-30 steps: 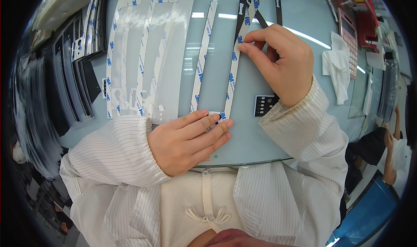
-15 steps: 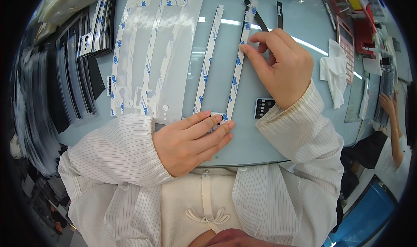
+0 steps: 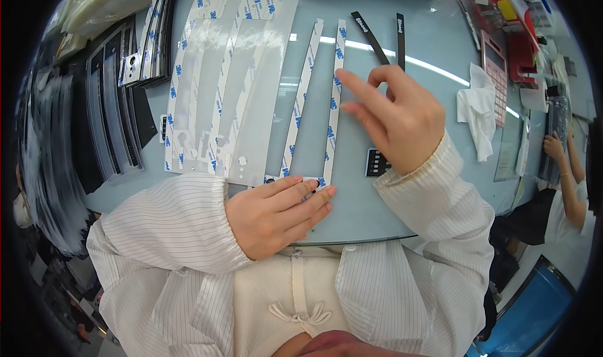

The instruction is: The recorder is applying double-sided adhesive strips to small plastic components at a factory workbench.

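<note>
A narrow U-shaped part lies on the table, its two long arms, the left strip (image 3: 302, 99) and the right strip (image 3: 333, 105), faced with white adhesive backing printed in blue. Across the near end of this part rests my left hand (image 3: 276, 214), palm down with fingers stretched out, covering much of that end. My right hand (image 3: 399, 118) is at the right strip's upper half. Its index fingertip meets or nearly meets the strip's right edge, the thumb is apart below, and the other fingers curl loosely. Nothing shows between them.
Left of the part lies a translucent adhesive sheet (image 3: 251, 162). Two black strips (image 3: 401, 39) lie beyond my right hand, and a small black-and-white piece (image 3: 377, 163) by my right cuff. A white tissue (image 3: 475, 112) and pink calculator (image 3: 494, 74) sit at right; stacked panels (image 3: 147, 49) at left.
The right strip's upper end, loose and sticking up before, now lies flat along its arm. My right hand has moved slightly down and left, its index finger straightened. My left hand stays on the near end.
</note>
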{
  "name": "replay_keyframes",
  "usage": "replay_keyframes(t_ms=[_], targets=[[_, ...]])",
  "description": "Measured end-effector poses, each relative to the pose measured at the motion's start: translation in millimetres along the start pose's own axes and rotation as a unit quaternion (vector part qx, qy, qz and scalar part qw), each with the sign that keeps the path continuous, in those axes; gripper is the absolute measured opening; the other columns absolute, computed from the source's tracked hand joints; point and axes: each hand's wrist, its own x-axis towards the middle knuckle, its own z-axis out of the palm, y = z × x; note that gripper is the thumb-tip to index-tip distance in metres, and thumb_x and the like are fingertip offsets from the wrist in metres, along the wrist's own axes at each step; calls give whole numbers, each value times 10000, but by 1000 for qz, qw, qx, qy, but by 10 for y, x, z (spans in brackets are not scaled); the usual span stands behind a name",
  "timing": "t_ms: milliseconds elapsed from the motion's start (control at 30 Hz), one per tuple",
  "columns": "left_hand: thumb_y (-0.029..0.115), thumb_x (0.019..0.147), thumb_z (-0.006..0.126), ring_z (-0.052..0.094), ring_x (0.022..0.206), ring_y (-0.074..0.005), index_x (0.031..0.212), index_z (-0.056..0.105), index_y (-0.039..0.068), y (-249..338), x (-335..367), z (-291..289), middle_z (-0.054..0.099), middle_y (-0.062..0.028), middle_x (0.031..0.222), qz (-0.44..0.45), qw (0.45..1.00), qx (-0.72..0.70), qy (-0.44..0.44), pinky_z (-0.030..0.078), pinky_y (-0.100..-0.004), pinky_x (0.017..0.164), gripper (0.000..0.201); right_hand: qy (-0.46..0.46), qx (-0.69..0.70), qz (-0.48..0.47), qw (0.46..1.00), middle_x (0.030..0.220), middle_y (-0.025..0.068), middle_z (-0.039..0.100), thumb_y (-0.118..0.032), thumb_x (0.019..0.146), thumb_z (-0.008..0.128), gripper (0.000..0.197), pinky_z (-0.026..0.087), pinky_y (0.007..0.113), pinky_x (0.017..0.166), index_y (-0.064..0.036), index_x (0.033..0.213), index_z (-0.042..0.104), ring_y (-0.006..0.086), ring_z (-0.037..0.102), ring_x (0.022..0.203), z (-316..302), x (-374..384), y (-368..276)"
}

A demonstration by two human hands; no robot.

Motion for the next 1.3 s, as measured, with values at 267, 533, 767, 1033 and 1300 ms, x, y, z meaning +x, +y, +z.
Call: replay_keyframes(t_ms=[267,533,767,1033,1300], targets=[[209,723,732,584,1152,-296,1248,610,-38,1,27,-70,573,-160,1365,0,999,-31,-9,491,-392,1018,593,-8,-89,-5,996,945,58,539,-338,860,694,363,499,318,624,-241,1210,713,200,589,759,106,114,85],[191,737,747,581,1163,-323,1288,564,-66,46,12,-79,540,-189,1395,5,999,-46,-23,467,-416,1045,635,11,-129,46,990,1006,81,549,-362,909,655,344,497,345,739,-242,1228,705,222,577,890,217,335,232],[247,839,681,539,1257,-308,1285,567,-51,77,-65,33,520,-174,1415,-1,1000,6,-6,416,-424,1095,548,-12,-58,-2,998,1184,146,552,-264,808,734,477,461,407,799,-118,1253,643,302,548,939,81,55,-71],[202,830,708,570,1222,-313,1285,570,-37,65,-67,50,568,-194,1331,29,998,37,34,450,-428,1059,532,-138,60,-35,988,1375,198,496,-257,792,716,550,448,445,981,-74,1300,612,364,531,1168,-278,-555,-630],[111,747,790,616,1122,-348,1171,653,30,-213,-78,-611,656,-170,1159,-26,991,-2,128,478,-444,1013,453,-173,36,-42,983,1568,176,335,-396,869,666,743,298,504,1151,-58,1477,404,346,316,1454,-136,-597,-599]])
